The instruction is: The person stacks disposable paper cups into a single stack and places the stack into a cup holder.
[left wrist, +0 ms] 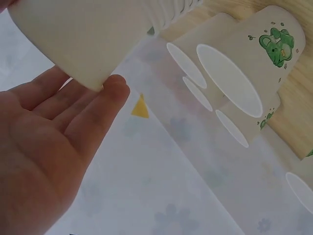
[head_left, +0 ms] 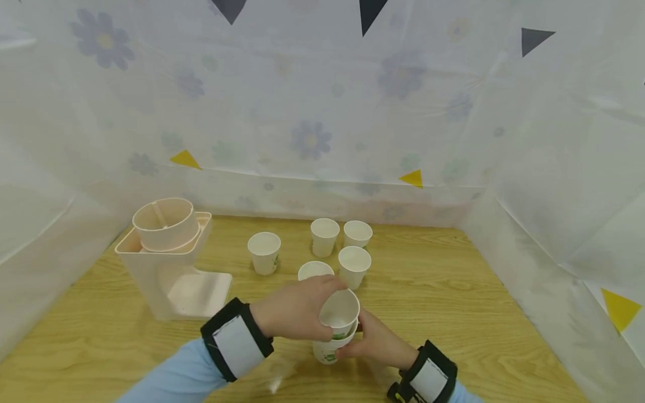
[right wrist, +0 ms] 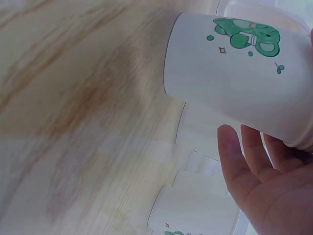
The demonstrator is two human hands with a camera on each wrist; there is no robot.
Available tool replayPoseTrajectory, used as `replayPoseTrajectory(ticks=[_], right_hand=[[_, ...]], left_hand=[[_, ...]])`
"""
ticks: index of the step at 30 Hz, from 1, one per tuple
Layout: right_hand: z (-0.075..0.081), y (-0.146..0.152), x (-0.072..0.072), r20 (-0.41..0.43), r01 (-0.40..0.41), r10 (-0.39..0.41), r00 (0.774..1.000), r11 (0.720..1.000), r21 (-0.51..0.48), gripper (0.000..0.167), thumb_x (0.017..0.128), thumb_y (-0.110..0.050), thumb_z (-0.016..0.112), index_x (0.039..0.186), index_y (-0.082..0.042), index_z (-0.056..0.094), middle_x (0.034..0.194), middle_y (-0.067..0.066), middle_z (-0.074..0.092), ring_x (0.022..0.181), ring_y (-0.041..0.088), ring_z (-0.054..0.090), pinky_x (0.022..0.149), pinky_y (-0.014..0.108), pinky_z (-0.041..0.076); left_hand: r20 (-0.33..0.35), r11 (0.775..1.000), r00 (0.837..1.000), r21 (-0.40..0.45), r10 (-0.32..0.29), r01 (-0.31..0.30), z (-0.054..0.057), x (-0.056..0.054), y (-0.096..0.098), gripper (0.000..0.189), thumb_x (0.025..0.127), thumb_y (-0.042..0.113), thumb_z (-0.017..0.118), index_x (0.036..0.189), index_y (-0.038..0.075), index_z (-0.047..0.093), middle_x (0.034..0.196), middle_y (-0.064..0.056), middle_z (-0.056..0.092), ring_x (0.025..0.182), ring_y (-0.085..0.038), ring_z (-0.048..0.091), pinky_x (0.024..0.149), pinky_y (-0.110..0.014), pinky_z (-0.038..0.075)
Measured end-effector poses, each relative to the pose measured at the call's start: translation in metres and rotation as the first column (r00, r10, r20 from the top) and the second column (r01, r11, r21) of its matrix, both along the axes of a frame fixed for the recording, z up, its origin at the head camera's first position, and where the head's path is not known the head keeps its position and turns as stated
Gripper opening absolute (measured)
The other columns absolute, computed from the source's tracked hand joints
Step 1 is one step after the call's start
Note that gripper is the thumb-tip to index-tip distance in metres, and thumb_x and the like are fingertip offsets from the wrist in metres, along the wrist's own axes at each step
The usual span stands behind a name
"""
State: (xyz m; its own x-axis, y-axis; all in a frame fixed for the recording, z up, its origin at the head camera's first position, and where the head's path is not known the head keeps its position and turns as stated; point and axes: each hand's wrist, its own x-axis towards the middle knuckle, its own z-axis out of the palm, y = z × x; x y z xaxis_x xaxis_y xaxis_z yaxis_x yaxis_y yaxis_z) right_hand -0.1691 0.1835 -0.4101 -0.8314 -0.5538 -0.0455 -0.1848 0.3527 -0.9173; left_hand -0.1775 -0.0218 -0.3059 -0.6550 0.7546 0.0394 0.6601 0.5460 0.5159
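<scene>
Near the front of the table, my left hand [head_left: 297,310] grips the top white paper cup [head_left: 344,308], thumb on one side and fingers on the other. That cup sits tilted in the mouth of a lower paper cup [head_left: 327,352]. My right hand [head_left: 379,342] holds this lower cup from the right, its fingers [right wrist: 232,147] spread along the wall. A green cartoon animal [right wrist: 249,36] is printed on it. Several nested rims [left wrist: 171,12] show beside the top cup in the left wrist view.
Just beyond my hands stand several separate upright paper cups [head_left: 354,263], one cup [head_left: 264,254] farther left. At the left is a pale pink plastic stand [head_left: 201,291] with a round divided container [head_left: 168,229] on top. White patterned sheeting [head_left: 312,101] encloses the wooden table's back and sides.
</scene>
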Motion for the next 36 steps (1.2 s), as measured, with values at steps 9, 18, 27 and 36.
replayPoseTrajectory(ticks=[9,18,27,36], right_hand=[[0.001,-0.001,0.002,0.022,0.022,-0.022,1.0,1.0,0.013,0.071,0.074,-0.017,0.077,0.134,-0.01,0.039,0.127,0.011,0.051,0.112,0.024,0.048,0.088,0.038,0.041],[0.0,-0.001,0.002,-0.001,0.02,-0.02,1.0,1.0,0.022,0.072,0.073,-0.018,0.077,0.134,-0.011,0.039,0.129,0.01,0.05,0.113,0.024,0.048,0.086,0.032,0.044],[0.0,0.0,0.0,-0.012,0.01,-0.01,1.0,1.0,0.011,0.073,0.074,-0.02,0.076,0.135,-0.012,0.036,0.128,0.011,0.049,0.111,0.024,0.05,0.088,0.028,0.044],[0.001,0.0,0.0,-0.016,0.001,-0.001,1.0,1.0,0.0,0.076,0.075,-0.019,0.076,0.138,-0.01,0.034,0.13,0.012,0.048,0.114,0.027,0.049,0.09,0.032,0.043]], left_hand=[[0.015,0.999,1.0,-0.045,0.001,-0.001,-0.009,0.0,0.002,0.054,0.07,0.019,0.071,0.121,0.015,0.053,0.109,0.002,0.057,0.091,-0.012,0.055,0.072,-0.022,0.046],[-0.004,0.998,1.0,-0.057,-0.008,0.008,-0.018,-0.003,0.004,0.051,0.076,0.034,0.073,0.12,0.016,0.055,0.109,0.002,0.059,0.095,-0.014,0.057,0.076,-0.023,0.047],[0.03,0.997,1.0,-0.082,-0.009,0.011,-0.022,-0.007,0.005,0.053,0.076,0.033,0.074,0.122,0.017,0.054,0.111,0.004,0.06,0.097,-0.013,0.058,0.078,-0.024,0.047],[0.076,0.998,0.996,-0.045,-0.039,0.042,-0.027,-0.01,0.003,0.055,0.077,0.032,0.073,0.125,0.017,0.052,0.114,0.003,0.059,0.1,-0.013,0.056,0.082,-0.025,0.046]])
